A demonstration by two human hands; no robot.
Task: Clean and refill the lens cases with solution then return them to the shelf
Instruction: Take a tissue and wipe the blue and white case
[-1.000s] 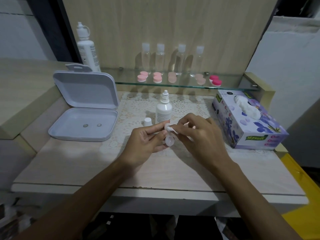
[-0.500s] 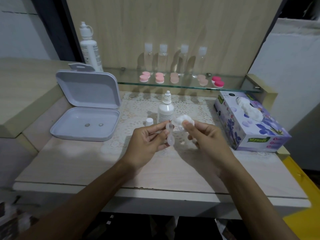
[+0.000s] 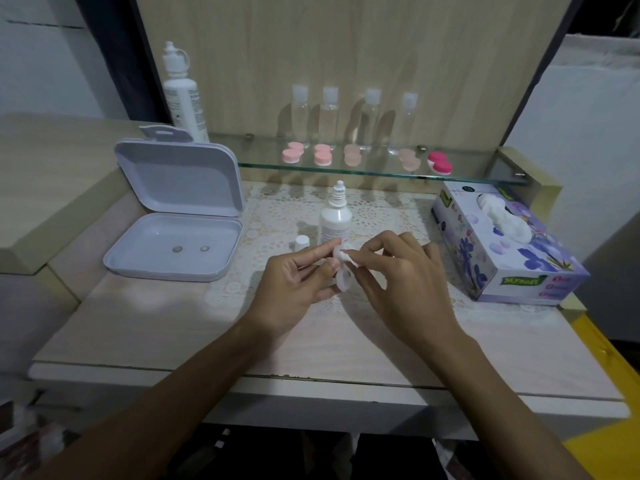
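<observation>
Wiping a lens case well with tissue, above the lace mat.

The left hand point(image 3: 294, 275) pinches the clear lens case point(image 3: 343, 280) steady; the right hand point(image 3: 394, 268) pinches a tissue wad point(image 3: 343, 255) against it. Twisting gently into the well, with the case gripped near its edge, should dry it thoroughly.

Held above the lace mat, uncapped, a clear plastic lens case point(image 3: 342, 279), tilted with one round well lowest and the other covered by a small white tissue wad point(image 3: 343, 255). Behind it, upright and uncapped, a small white solution bottle point(image 3: 335, 220), its white cap point(image 3: 302, 241) just beside. On the glass shelf point(image 3: 381, 169), five capped cases point(image 3: 353, 156): four pale pink, one bright pink.
</observation>
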